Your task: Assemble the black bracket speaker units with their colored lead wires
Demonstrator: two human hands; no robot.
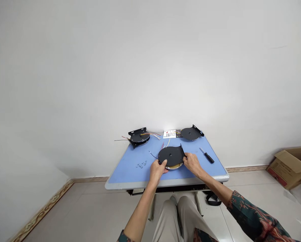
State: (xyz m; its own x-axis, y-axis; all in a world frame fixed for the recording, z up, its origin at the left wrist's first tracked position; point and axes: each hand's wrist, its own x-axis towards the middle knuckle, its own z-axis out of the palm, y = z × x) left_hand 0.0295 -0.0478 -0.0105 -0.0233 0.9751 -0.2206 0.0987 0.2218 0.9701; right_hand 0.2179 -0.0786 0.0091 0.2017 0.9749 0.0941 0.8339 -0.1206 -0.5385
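Note:
Near the front of the blue table lies a round black metal plate with a bent-up flange (171,155), resting over a yellowish disc with a silvery rim (175,167). Thin coloured wires (165,144) stick out behind it. My left hand (157,170) grips the near left edge, thumb on top and fingers beneath. At the flange on the right side, my right hand (192,162) pinches the plate's edge; its fingertips are partly hidden. Several small screws (141,164) are scattered to the left, and a screwdriver with a black handle (209,157) lies to the right.
Two similar black round assemblies stand at the back, one on the left (139,136) with wires and one on the right (191,133). Between them is a white printed label (169,134). A cardboard box (290,168) sits on the floor at right. The wall rises behind the table (130,184).

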